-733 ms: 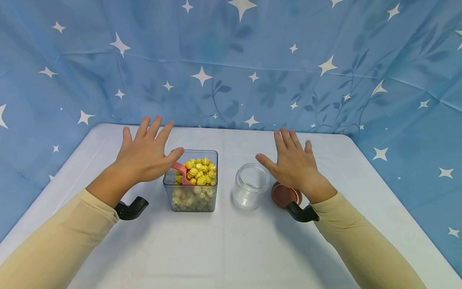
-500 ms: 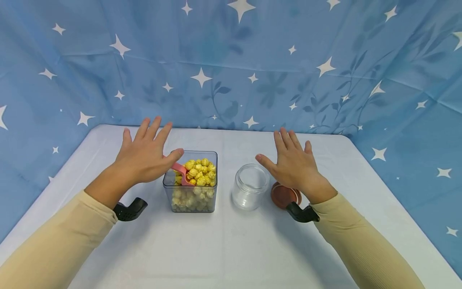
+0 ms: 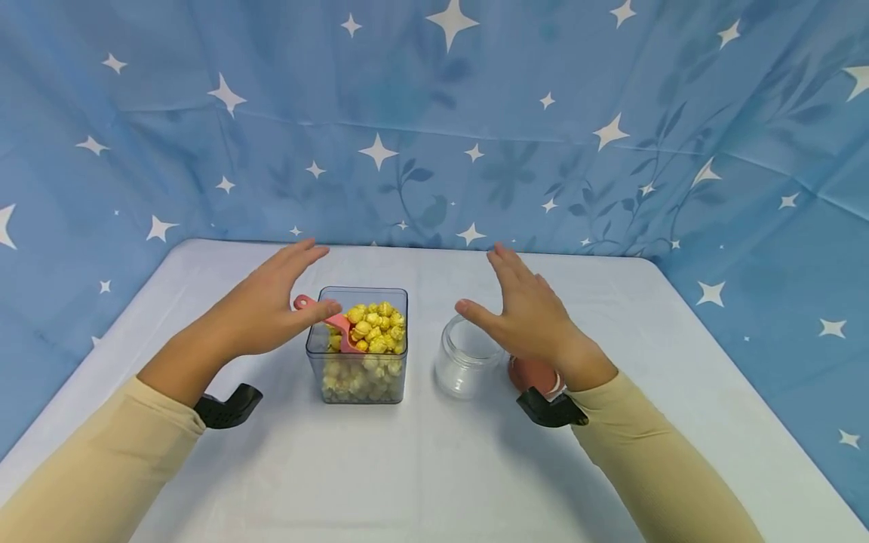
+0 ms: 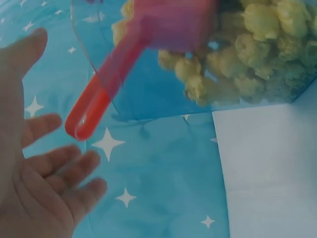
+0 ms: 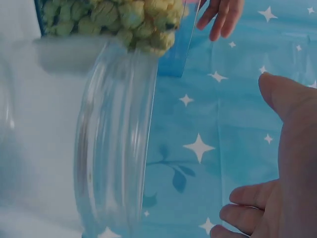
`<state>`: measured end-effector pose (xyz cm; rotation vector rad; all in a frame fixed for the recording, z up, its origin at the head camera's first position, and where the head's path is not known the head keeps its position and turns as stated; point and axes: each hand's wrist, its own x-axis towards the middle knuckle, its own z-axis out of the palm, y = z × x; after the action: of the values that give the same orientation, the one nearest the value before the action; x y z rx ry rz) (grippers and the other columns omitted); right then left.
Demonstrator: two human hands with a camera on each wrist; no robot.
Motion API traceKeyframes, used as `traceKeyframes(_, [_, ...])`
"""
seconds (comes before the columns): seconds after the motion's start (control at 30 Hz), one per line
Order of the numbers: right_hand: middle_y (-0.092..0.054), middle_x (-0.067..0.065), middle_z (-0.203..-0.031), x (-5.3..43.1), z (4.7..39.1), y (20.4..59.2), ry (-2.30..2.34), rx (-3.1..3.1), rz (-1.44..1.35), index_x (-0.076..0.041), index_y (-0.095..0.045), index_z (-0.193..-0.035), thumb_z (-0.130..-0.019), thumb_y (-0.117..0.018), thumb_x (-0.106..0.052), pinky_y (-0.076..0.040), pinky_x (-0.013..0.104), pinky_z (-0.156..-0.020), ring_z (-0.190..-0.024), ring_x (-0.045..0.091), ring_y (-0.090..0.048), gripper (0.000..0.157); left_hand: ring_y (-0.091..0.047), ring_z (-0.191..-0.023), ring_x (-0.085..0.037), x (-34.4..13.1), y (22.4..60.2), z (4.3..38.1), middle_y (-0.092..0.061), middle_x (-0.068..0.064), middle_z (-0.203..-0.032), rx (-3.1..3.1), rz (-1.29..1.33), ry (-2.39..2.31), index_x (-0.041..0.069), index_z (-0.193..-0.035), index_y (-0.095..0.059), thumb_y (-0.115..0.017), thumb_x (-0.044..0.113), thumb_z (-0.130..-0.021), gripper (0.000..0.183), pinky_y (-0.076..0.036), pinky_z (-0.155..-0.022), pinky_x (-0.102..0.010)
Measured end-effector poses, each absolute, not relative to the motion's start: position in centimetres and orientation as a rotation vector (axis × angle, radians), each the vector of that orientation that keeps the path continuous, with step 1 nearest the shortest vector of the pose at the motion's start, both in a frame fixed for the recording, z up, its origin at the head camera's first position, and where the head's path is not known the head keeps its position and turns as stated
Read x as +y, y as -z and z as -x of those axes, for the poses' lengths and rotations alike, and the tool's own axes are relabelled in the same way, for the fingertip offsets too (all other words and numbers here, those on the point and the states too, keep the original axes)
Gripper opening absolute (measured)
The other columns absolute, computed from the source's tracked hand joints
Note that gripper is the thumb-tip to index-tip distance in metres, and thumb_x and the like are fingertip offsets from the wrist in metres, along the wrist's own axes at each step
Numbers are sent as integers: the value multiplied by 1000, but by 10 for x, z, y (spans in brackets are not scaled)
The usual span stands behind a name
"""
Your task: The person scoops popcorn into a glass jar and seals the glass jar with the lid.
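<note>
A clear square container (image 3: 358,377) full of yellow popcorn (image 3: 376,326) stands left of the table's middle. A pink scoop (image 3: 342,323) lies in the popcorn, its looped handle sticking out over the left rim. My left hand (image 3: 254,305) hovers beside that handle, thumb and fingers apart; in the left wrist view the scoop handle (image 4: 91,109) is clear of the fingers. To the right of the container is an open clear jar (image 3: 465,362). My right hand (image 3: 532,320) hovers above and right of the jar with fingers extended, holding nothing.
A reddish-brown lid (image 3: 535,375) lies on the table right of the jar, partly hidden under the right wrist. The white-covered table (image 3: 407,467) ends at the back against a blue curtain (image 3: 434,113) with white stars. Black wrist mounts (image 3: 229,407) hang below both wrists.
Both hands have turned from palms-down to palms facing inward. The right hand has shifted left toward the jar. More of the scoop's handle shows now. Container, jar and lid rest as before.
</note>
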<state>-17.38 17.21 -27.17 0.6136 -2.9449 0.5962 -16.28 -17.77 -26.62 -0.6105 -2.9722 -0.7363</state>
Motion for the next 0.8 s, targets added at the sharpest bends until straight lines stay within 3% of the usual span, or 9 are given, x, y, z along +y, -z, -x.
traceKeyframes(0.1, [-14,12,-166,163,171,273,-725,-2947,-693,-1,-18,-159,-94,-62,-54,-19,58,-117,-151,32,-16,94,-36,-139,-42,-183,270,160,-33,-18,-157,-2906,685,764,8,-154,-38,-71,46,-92,80,-34,-105,-66])
traceKeyframes(0.27, [-16,10,-165,150,169,278,-852,-2954,-809,-3,-16,-160,-90,-69,-54,-21,50,-119,-150,27,-18,101,-63,-107,-37,-190,276,158,-54,-16,-134,-2860,710,799,6,-143,-53,-86,29,-82,73,-53,-87,-53])
traceKeyframes(0.47, [-26,9,-162,132,170,281,-860,-2979,-885,-4,-22,-159,-81,-79,-55,-26,46,-117,-148,26,-26,109,-66,-100,-32,-197,280,159,-63,-15,-125,-2887,696,841,4,-136,-60,-85,26,-82,63,-55,-85,-48])
traceKeyframes(0.8, [-27,10,-162,100,179,281,-837,-3119,-1059,-6,-19,-160,-75,-85,-54,-28,41,-117,-147,24,-28,117,-62,-87,-21,-199,282,166,-67,-5,-100,-2959,613,1012,1,-126,-66,-80,23,-88,46,-53,-73,-38])
